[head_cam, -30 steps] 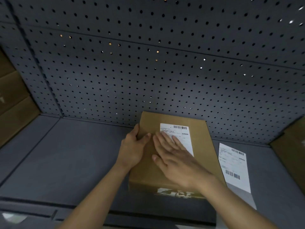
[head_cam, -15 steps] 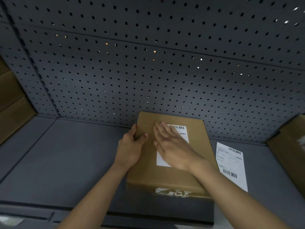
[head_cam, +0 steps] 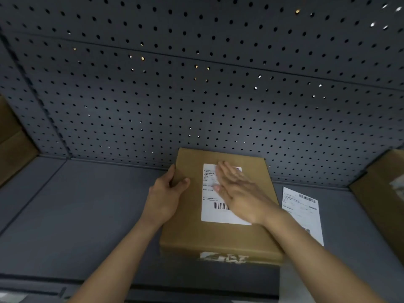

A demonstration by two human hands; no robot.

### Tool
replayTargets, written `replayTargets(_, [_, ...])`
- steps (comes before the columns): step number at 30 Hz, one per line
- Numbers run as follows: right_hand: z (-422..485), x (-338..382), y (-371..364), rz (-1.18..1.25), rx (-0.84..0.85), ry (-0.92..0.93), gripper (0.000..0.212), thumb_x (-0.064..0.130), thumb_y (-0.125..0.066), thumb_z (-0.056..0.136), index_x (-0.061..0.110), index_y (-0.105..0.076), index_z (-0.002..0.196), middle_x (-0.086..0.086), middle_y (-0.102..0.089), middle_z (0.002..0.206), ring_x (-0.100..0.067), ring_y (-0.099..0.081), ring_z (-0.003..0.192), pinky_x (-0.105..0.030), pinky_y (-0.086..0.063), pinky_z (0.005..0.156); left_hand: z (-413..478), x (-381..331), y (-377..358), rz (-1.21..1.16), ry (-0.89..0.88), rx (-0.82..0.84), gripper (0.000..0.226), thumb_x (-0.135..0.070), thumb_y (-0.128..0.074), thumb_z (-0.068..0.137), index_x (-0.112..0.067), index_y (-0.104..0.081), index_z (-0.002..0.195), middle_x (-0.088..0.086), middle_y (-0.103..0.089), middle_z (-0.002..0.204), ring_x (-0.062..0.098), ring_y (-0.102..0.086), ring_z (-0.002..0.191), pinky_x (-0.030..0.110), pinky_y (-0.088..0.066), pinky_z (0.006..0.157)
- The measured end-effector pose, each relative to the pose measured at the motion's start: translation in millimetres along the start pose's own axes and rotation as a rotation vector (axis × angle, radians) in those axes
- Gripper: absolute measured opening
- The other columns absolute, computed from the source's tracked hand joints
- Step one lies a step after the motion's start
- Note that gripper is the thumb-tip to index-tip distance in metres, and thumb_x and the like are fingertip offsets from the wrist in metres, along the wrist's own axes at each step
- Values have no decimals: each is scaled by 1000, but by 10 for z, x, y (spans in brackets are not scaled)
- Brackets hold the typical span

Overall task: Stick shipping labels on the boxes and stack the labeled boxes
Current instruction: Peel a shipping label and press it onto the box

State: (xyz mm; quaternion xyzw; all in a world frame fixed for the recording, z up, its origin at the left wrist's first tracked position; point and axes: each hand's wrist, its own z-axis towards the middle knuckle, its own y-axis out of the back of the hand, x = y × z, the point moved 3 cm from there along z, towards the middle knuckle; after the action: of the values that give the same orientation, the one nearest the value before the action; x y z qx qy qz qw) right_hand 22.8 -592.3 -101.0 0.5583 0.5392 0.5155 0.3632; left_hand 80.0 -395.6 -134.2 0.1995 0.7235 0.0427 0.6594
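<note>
A flat brown cardboard box (head_cam: 188, 232) lies on the grey shelf, its far end against the pegboard. A white shipping label (head_cam: 211, 212) with a barcode is on its top. My right hand (head_cam: 237, 193) lies flat on the label with straight fingers, pressing its upper right part. My left hand (head_cam: 167, 194) grips the box's left edge near the far corner, thumb on top.
A second white label sheet (head_cam: 302, 212) lies on the shelf (head_cam: 76, 211) right of the box. Brown cardboard boxes stand at the far left (head_cam: 13, 147) and far right (head_cam: 384, 200). A dark pegboard wall (head_cam: 196, 88) closes the back.
My right hand has slid up and to the right across the label, uncovering its lower left part and barcode. My left hand kept its grip on the box edge.
</note>
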Motion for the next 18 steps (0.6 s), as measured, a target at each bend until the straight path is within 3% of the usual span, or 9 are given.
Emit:
replayTargets(7, [182,-168,35,-28,-51,-36,62,50,-8,104,18,12,154,3,19,161,-7,19,146,-24,10,118,-39,-41,-21,-33,7,-9,50,-37,-59,96,-32,-46,144,-26,-61,103,8,-61,105,25,-46,95])
replayTargets(11, [169,-181,32,34,-124,-19,61,48,-15,105,17,0,156,6,8,162,-6,10,149,-23,7,119,-67,-71,-18,-46,25,-4,54,-39,-60,95,-30,-43,146,-18,-63,112,10,-61,108,18,-44,87])
replayTargets(14, [64,-181,125,428,-231,-7,55,40,-35,105,18,-24,154,9,-18,160,-5,-11,149,-22,-5,121,-97,-124,-4,-47,24,7,57,-38,-60,95,-28,-41,148,-19,-61,110,10,-61,107,16,-44,84])
replayTargets(16, [-92,-227,228,751,-328,-53,47,28,-46,103,21,-38,149,12,-38,152,5,-30,139,-8,-19,112,-105,-135,12,-33,34,24,54,-39,-60,95,-30,-44,145,-19,-64,111,8,-63,104,21,-48,90])
replayTargets(18, [-277,-310,297,809,-425,-90,44,27,-51,102,29,-45,145,18,-44,145,20,-33,127,2,-22,102,-110,-129,24,-23,38,48,63,-49,-61,89,-30,-43,147,-11,-66,123,10,-65,106,34,-51,99])
